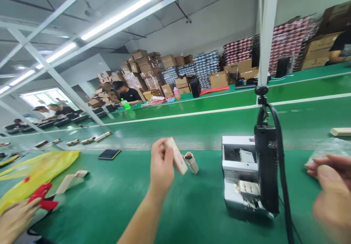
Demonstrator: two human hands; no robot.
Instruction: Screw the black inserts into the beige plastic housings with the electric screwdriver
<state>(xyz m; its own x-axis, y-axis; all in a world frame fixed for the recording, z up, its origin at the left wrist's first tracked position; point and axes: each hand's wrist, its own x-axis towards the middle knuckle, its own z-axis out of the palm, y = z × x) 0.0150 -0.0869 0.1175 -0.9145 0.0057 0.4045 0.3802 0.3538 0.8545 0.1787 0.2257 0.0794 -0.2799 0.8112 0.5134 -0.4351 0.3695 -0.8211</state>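
My left hand [162,163] is closed around a narrow cream-coloured box [178,159], tilted above the green work surface [203,200]. Just right of it, a second cream box [192,163] has its top end open, showing something dark inside; whether the two touch I cannot tell. At the far right, my right hand [333,193] is blurred, with thumb and fingers curled together at a clear plastic bag [329,151]. What lies between those fingers is hidden. A grey machine [238,178] with a black upright part [266,167] stands between my hands.
At lower left, another person's hand [19,216] holds a red tool [42,196] beside a yellow bag [46,167] and a cream box [65,183]. A dark flat pad [109,154] lies nearby. Beyond is a belt [164,136] with several boxes; a white post [265,35] rises behind the machine.
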